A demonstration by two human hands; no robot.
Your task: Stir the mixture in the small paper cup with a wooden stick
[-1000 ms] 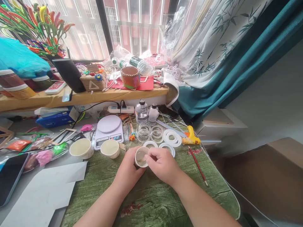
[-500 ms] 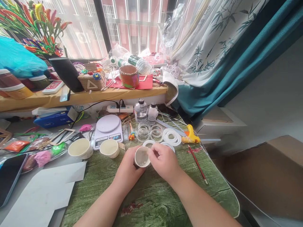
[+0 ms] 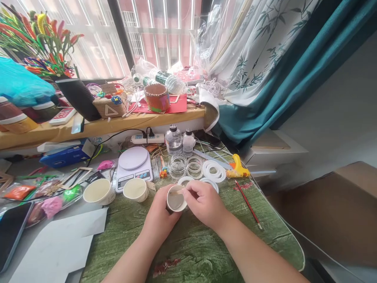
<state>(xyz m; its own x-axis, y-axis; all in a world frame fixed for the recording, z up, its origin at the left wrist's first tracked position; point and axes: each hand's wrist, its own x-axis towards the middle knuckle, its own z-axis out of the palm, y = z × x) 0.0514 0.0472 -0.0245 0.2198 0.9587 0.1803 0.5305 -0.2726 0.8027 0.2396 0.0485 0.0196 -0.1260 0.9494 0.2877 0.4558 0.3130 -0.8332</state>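
White paper cup (image 3: 176,199) clamped in left hand (image 3: 160,212), over the green wood-grain desk (image 3: 188,251). Right hand (image 3: 204,204) pinched together at the cup rim, on a pale flat strip (image 3: 176,192). Clear plastic rings (image 3: 178,166) and white rings (image 3: 213,171) just ahead of the grip; second white paper cup (image 3: 135,190) to its left.

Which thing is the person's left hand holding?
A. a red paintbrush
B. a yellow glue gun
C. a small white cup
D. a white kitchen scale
C. The left hand is wrapped around the side of the small white cup.
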